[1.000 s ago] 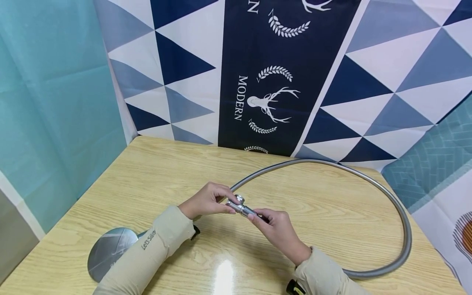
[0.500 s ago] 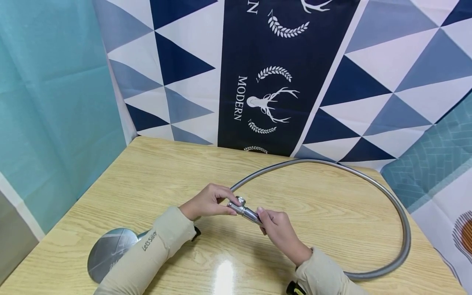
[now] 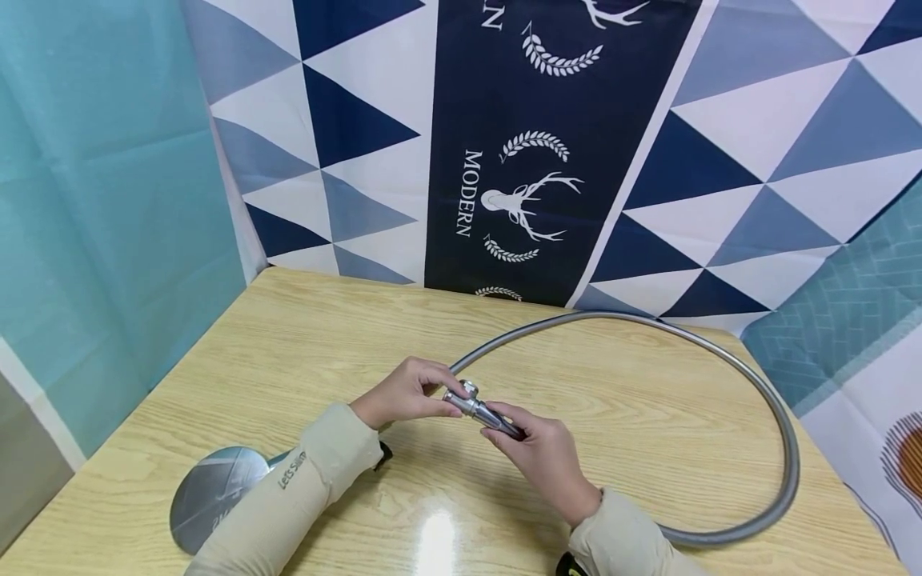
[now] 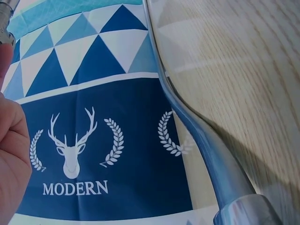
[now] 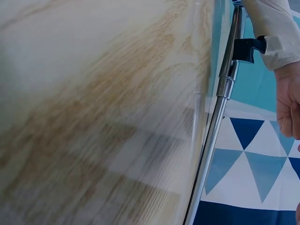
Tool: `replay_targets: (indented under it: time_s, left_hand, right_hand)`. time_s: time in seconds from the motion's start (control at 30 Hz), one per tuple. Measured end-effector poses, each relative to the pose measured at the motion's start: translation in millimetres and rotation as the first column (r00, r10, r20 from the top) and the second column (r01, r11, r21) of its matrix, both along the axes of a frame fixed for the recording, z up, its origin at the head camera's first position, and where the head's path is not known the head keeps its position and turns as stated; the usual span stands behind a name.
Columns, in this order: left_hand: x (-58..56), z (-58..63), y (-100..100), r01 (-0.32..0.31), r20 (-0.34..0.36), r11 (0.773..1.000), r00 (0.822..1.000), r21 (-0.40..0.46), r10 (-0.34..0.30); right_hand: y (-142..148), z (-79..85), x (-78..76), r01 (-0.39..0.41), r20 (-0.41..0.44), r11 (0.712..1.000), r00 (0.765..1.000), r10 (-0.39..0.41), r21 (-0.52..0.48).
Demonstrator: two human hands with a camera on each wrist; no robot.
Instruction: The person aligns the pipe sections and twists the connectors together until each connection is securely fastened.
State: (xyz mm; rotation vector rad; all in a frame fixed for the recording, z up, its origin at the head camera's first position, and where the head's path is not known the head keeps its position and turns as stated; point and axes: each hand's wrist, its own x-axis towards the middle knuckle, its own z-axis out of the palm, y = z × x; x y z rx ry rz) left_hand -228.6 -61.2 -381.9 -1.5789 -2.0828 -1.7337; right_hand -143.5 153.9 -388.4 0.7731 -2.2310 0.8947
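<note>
My left hand (image 3: 414,390) pinches one end of a chrome shower fitting (image 3: 470,405) between thumb and fingers, above the middle of the table. The fitting has a small round knob and a tapered end with a dark slot. My right hand (image 3: 539,448) pinches that tapered end, its thumb below and index finger above. In the left wrist view, part of the left hand (image 4: 13,159) shows at the left edge, with a bit of chrome above it. The right wrist view shows the left hand (image 5: 288,101) and sleeve; the grip itself is out of that frame.
A grey metal shower hose (image 3: 781,400) loops over the wooden table (image 3: 346,336) and passes behind the left hand. A round shower head (image 3: 216,496) lies at the left front, partly under the left sleeve. A patterned cloth (image 3: 374,192) hangs behind the table.
My right hand has shifted its hold on the tapered end, from thumb on top half a second ago to thumb below now. The left hand stays almost still.
</note>
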Motion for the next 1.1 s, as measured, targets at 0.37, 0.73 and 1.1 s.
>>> replay_targets:
  time_s: [0.37, 0.73, 1.1]
  left_hand:
    - [-0.2, 2.5, 1.4, -0.012, 0.009, 1.0, 1.0, -0.014, 0.012]
    - [-1.0, 1.3, 0.1, -0.002, 0.021, 1.0, 1.0, -0.003, 0.002]
    - [-1.1, -1.2, -0.4, 0.015, 0.022, 1.0, 1.0, 0.012, -0.016]
  right_hand:
    - [-0.4, -1.6, -1.1, 0.015, 0.002, 1.0, 1.0, -0.015, -0.026]
    - [-1.1, -0.8, -1.5, 0.016, 0.054, 1.0, 0.998, -0.015, -0.024]
    - [-1.7, -0.7, -0.9, 0.017, 0.088, 1.0, 0.996, -0.015, -0.017]
